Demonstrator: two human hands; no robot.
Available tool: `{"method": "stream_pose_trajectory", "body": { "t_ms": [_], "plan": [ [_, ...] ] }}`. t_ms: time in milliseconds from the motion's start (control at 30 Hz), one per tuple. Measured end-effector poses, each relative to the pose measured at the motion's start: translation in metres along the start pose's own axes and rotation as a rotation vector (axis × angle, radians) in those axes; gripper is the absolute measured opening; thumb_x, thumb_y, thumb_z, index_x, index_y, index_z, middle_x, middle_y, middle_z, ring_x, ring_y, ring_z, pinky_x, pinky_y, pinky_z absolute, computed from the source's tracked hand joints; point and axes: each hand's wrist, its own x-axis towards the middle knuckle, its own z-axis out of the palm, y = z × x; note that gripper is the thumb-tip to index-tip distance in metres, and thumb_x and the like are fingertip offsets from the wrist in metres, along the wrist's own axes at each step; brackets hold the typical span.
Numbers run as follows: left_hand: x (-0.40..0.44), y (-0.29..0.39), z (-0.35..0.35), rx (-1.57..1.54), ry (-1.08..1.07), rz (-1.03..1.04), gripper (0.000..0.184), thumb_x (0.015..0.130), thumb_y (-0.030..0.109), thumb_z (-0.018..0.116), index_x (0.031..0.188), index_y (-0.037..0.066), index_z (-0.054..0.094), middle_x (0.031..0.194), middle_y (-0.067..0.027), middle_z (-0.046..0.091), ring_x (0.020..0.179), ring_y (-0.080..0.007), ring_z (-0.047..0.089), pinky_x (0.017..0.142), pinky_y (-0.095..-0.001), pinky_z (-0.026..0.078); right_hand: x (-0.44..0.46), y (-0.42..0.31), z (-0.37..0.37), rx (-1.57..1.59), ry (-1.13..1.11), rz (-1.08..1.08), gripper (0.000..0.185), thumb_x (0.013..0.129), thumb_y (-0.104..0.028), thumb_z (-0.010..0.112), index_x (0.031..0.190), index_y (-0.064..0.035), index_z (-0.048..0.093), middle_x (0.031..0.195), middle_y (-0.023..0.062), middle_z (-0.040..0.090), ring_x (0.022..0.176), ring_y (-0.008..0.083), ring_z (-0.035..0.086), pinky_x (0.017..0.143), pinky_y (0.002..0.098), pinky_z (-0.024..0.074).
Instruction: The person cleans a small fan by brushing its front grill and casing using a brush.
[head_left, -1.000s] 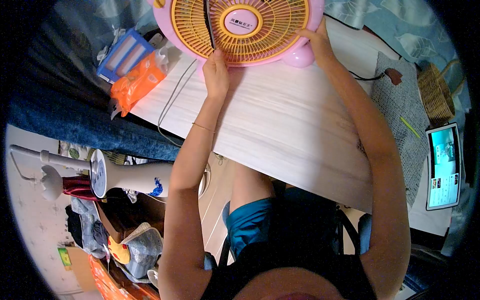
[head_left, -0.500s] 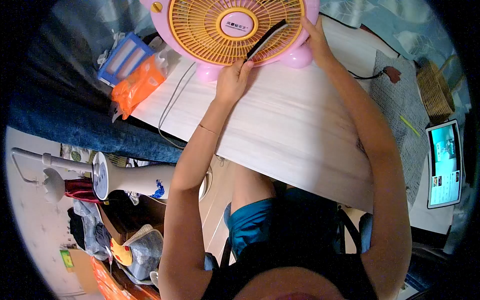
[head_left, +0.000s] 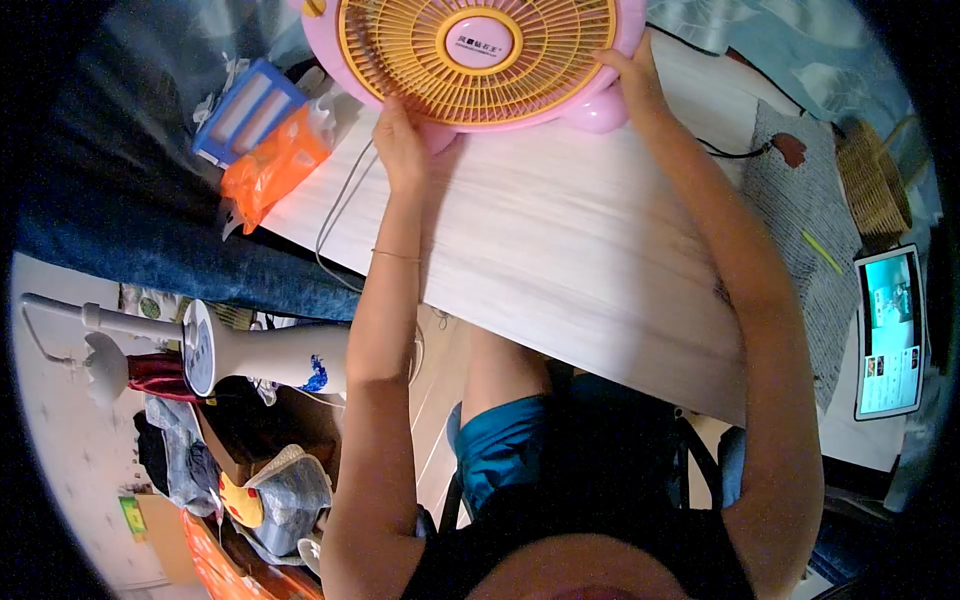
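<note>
A pink fan with a round yellow grille stands at the far side of the white table. My right hand grips its right rim, the thumb at the grille's edge and the fingers partly hidden. At the lower left of the grille is my left hand, closed, its fingertips by the pink rim. The slim black brush it held half a second ago is hard to make out now; a dark blurred streak runs over the grille above the fingers.
Left of the fan lie an orange plastic bag and a blue-framed box. A grey cord hangs over the table edge. To the right are a grey woven mat, a wicker basket and a lit tablet.
My left hand has moved left from the grille's bottom to its lower-left edge, and the brush no longer shows clearly. The fan has shifted slightly right and up, my right hand staying on its rim.
</note>
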Motion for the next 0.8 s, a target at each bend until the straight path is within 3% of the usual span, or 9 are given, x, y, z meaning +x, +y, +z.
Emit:
{"method": "stream_pose_trajectory", "body": {
  "t_ms": [67,133,167,233,367,467,567,700,800],
  "plan": [
    [0.004,-0.039,-0.004,-0.119,-0.069,-0.101,0.037,0.094,0.027,0.037,0.083,-0.003,0.056,0.073,-0.0049,0.056,0.07,-0.0113,0.049,0.062,-0.0272,0.042,0.002,0.005,-0.003,-0.001,-0.004,-0.04,0.054,0.073,-0.006,0.058,0.12,-0.0027,0.032,0.111,0.0127,0.048,0.103,0.0225,0.049,0.091,0.0322,0.038],
    [0.001,-0.035,0.0,0.246,-0.194,0.026,0.037,0.093,0.027,0.04,0.076,-0.002,0.054,0.062,-0.0038,0.051,0.061,-0.0105,0.044,0.055,-0.0272,0.039,0.0,-0.002,0.0,0.003,-0.023,-0.074,0.054,0.073,-0.005,0.058,0.12,-0.0029,0.031,0.111,0.0128,0.048,0.102,0.0227,0.049,0.091,0.0328,0.0384],
    [-0.007,-0.034,0.004,0.358,-0.197,0.182,0.035,0.092,0.026,0.043,0.071,-0.002,0.049,0.055,-0.0049,0.042,0.054,-0.0119,0.036,0.05,-0.0288,0.034,-0.001,-0.004,0.001,0.006,-0.034,-0.092,0.055,0.073,-0.005,0.058,0.12,-0.003,0.031,0.111,0.0128,0.048,0.102,0.0229,0.049,0.091,0.0332,0.0385],
    [-0.008,-0.041,0.01,0.27,-0.225,0.156,0.035,0.092,0.026,0.043,0.071,-0.002,0.049,0.054,-0.0065,0.04,0.053,-0.0132,0.035,0.049,-0.0296,0.034,0.0,0.0,-0.001,0.019,-0.029,-0.07,0.056,0.073,-0.005,0.058,0.121,-0.003,0.03,0.111,0.0126,0.048,0.102,0.0231,0.049,0.091,0.034,0.0387],
    [-0.014,-0.027,0.013,0.396,-0.226,0.191,0.034,0.092,0.025,0.042,0.072,-0.002,0.049,0.054,-0.0095,0.039,0.052,-0.0151,0.034,0.048,-0.0306,0.034,-0.001,-0.004,0.001,0.04,-0.033,-0.043,0.057,0.073,-0.006,0.058,0.122,-0.003,0.029,0.112,0.0128,0.047,0.104,0.0231,0.048,0.092,0.0353,0.0387],
    [-0.016,-0.017,0.013,0.493,-0.234,0.171,0.034,0.092,0.025,0.042,0.073,-0.002,0.05,0.054,-0.0114,0.039,0.052,-0.0154,0.034,0.048,-0.0313,0.034,0.002,0.005,-0.005,0.082,-0.051,-0.056,0.066,0.067,-0.009,0.063,0.123,-0.0028,0.028,0.114,0.0143,0.048,0.105,0.0255,0.049,0.094,0.0354,0.0371],
    [-0.016,-0.015,0.013,0.54,-0.232,0.175,0.033,0.092,0.025,0.042,0.074,-0.002,0.05,0.054,-0.0131,0.038,0.051,-0.0159,0.034,0.048,-0.032,0.034,-0.002,-0.01,0.0,0.245,-0.054,0.05,0.064,0.072,-0.014,0.064,0.123,-0.0026,0.027,0.114,0.0141,0.048,0.104,0.0252,0.049,0.093,0.035,0.0377],
    [-0.018,-0.005,0.017,0.558,-0.212,0.238,0.032,0.091,0.024,0.043,0.074,-0.002,0.05,0.054,-0.0099,0.043,0.053,-0.014,0.036,0.049,-0.0313,0.034,0.004,-0.004,0.002,0.076,-0.006,-0.028,0.059,0.076,-0.016,0.063,0.122,-0.0019,0.029,0.114,0.014,0.047,0.105,0.0238,0.048,0.092,0.0342,0.0383],
    [0.005,-0.054,-0.003,0.091,-0.091,0.065,0.031,0.091,0.026,0.043,0.077,-0.002,0.049,0.062,-0.0043,0.047,0.06,-0.0134,0.038,0.053,-0.0321,0.035,0.003,-0.002,-0.001,-0.011,-0.022,-0.011,0.055,0.076,-0.011,0.059,0.122,-0.0019,0.028,0.114,0.0138,0.045,0.106,0.022,0.047,0.092,0.034,0.0385]
  ]
}}
